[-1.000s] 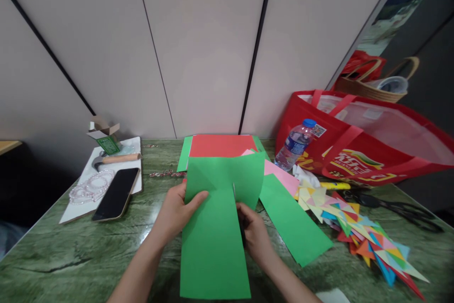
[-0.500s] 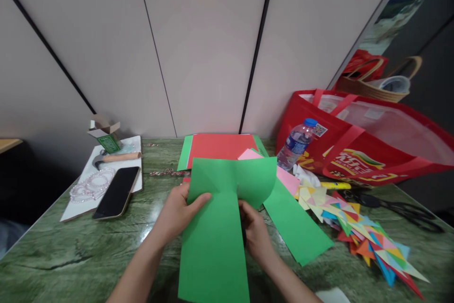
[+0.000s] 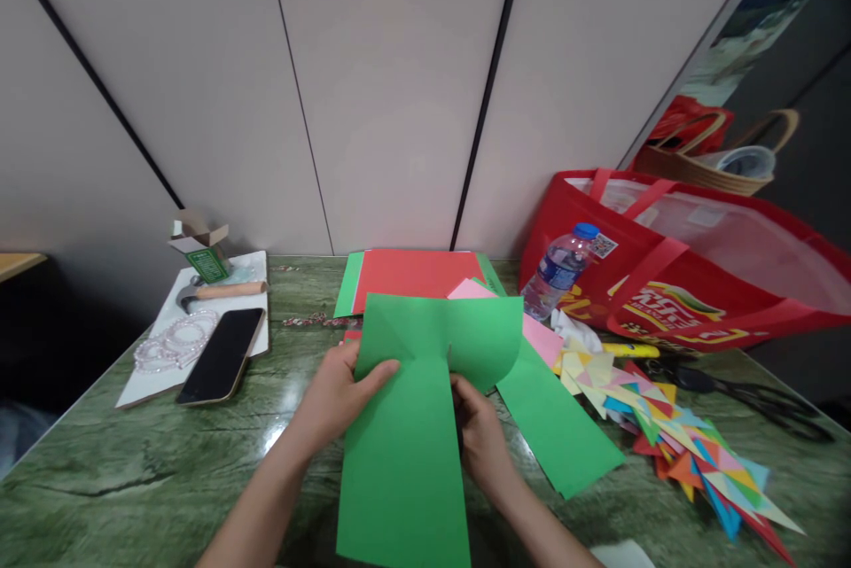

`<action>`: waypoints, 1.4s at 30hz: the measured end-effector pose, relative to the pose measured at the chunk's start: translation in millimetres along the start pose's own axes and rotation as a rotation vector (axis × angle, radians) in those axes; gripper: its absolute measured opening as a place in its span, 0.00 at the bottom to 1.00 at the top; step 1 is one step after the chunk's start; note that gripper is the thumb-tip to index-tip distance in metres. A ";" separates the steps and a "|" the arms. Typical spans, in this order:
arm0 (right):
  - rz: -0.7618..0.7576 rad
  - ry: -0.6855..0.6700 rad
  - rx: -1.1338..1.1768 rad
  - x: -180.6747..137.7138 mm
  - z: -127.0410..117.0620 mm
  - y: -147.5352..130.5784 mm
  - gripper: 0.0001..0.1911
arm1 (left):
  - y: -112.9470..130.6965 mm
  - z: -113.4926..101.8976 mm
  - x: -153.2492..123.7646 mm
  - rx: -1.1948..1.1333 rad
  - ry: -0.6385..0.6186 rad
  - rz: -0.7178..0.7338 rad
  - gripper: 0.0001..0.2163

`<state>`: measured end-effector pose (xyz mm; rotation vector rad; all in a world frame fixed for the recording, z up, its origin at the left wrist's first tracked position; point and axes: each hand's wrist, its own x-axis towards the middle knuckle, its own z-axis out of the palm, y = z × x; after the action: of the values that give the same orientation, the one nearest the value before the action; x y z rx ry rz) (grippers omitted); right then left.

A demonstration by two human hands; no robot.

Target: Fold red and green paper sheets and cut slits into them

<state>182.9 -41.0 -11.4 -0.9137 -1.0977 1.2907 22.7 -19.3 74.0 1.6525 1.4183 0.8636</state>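
Phone point(image 3: 222, 355) near hammer point(image 3: 230, 291) and probably beaded bracelets point(image 3: 174, 352)

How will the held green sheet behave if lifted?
The green sheet looks bendable: its partly cut right flap curves. It probably keeps some stiffness, since its top extends past the left hand without collapsing. Tugging that flap might tear it further.

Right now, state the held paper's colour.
The held paper is plain green; the head view shows it best.

Bare tabletop point(image 3: 160, 470) at near left leaves passage; the green sheet point(image 3: 405, 453) blocks the near middle, 1 bottle point(image 3: 557, 274) and 1 red bag point(image 3: 598, 209) the far right.
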 end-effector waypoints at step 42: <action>0.009 0.020 0.053 0.4 -3.1 6.3 0.06 | 0.7 -0.1 -0.4 0.001 -0.002 0.008 0.10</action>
<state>184.2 -39.8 -18.2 -0.8914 -1.0402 1.3097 22.8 -19.8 74.7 1.6606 1.4114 0.8655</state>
